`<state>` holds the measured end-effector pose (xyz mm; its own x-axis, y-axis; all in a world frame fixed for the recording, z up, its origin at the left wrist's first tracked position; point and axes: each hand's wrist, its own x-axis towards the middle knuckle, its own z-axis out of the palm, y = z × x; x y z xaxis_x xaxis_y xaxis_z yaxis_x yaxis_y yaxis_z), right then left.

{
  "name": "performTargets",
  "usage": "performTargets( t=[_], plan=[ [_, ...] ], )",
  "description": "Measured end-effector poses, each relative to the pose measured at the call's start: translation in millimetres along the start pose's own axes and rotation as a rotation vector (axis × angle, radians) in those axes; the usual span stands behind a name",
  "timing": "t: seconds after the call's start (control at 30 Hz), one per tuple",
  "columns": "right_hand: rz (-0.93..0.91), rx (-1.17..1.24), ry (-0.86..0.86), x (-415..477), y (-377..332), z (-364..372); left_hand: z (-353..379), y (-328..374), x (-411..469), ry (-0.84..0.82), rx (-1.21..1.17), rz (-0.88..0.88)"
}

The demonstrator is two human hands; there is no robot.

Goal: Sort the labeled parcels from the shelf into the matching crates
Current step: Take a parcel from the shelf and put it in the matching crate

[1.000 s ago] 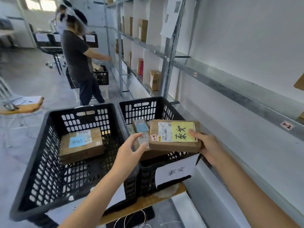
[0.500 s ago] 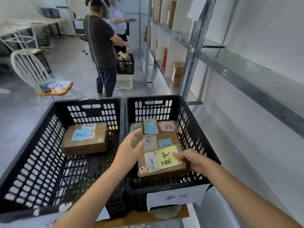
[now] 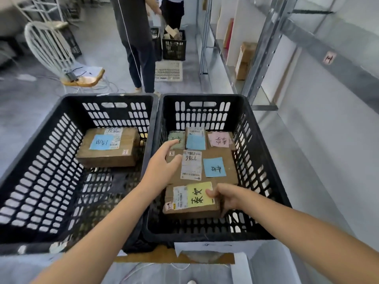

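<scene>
step: placing; the yellow parcel (image 3: 190, 203) is inside the right crate (image 3: 264, 160), at its near end, so the sort of this one looks nearly done.
yellow parcel: lies flat, label up, its far edge against the big parcel (image 3: 213, 152); whether its full weight is on the crate floor cannot be told.
right hand (image 3: 227, 196): grips the yellow parcel's right end, thumb on the yellow label, fingers curled down the side.
left hand (image 3: 164, 162): spread and holding nothing, over the left edge of the big parcel; whether it touches cannot be told.
right crate: also holds three small parcels along the far wall.
left crate (image 3: 41, 160): one blue parcel (image 3: 108, 148), well apart from both hands.
next move: likely to let go with the right hand, lift both hands out of the crate, and turn to the shelf (image 3: 303, 31) on the right for another parcel, reading its label before choosing a crate.
risk: pulling away fast could tip the parcel.
</scene>
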<state>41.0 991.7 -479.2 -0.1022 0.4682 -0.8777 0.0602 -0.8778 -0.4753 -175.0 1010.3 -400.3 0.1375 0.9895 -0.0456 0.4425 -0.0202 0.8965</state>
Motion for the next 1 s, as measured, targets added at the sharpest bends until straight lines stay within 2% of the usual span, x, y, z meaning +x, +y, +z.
performTargets(
  t=[0.17,0.4,0.6,0.7,0.77,0.87,1.0],
  plan=[
    [0.001,-0.076,0.057,23.0,6.5,10.9,4.4,-3.5,-6.0,0.011,-0.005,0.019],
    [-0.004,-0.324,0.154,41.4,13.5,19.2,3.1,-5.0,-10.3,-0.003,-0.059,0.052],
    [-0.073,-0.808,0.133,30.1,4.3,12.8,6.7,-3.9,-10.8,-0.057,-0.038,0.063],
    [-0.216,-1.063,0.195,11.6,-8.1,5.9,6.3,-4.6,-10.2,-0.081,-0.001,0.093],
    [-0.302,-1.124,0.229,-7.4,-13.6,-0.2,7.3,-3.5,-9.6,-0.093,0.035,0.106],
    [-0.401,-1.134,0.367,-39.7,-12.4,-11.8,10.8,0.8,-13.3,-0.116,0.137,0.133],
    [-0.621,-1.045,0.581,-93.7,-4.8,-15.9,12.0,17.7,-20.0,-0.194,0.226,0.202]
  ],
)
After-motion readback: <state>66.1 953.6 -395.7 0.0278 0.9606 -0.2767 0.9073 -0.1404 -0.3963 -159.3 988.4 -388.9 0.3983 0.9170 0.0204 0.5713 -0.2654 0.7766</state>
